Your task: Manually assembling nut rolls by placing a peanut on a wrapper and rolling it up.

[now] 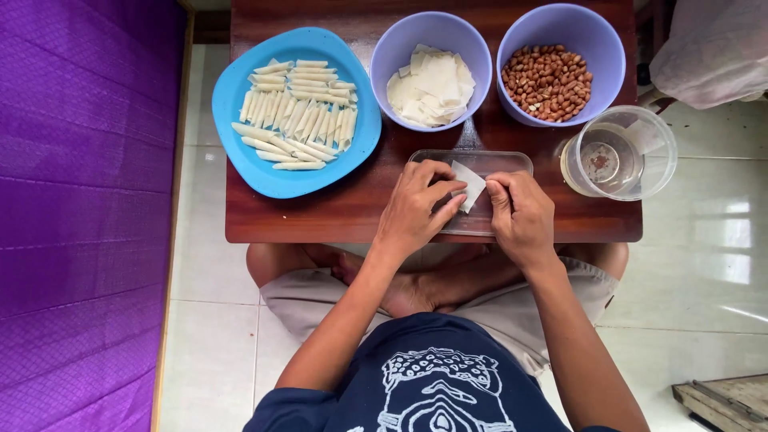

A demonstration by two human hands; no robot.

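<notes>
Wrapper: small white square dough sheet (468, 186), centre of frame, above clear rectangular plastic tray (496, 160) on dark brown wooden table (352, 208).
Left hand (416, 210): fingers curled, pinching wrapper's lower left edge.
Right hand (522, 216): fingertips closed on wrapper's right edge.
Axis: runs upper left to lower right, tilted.
Upper left: round blue plastic plate (240, 152) with rolled white pastry sticks (296, 112).
Top: two lilac bowls, wrappers and peanuts.

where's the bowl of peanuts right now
The lilac plastic bowl of peanuts sits at the wooden table's far right, between the lilac bowl of white wrappers and the clear plastic jug.
</notes>
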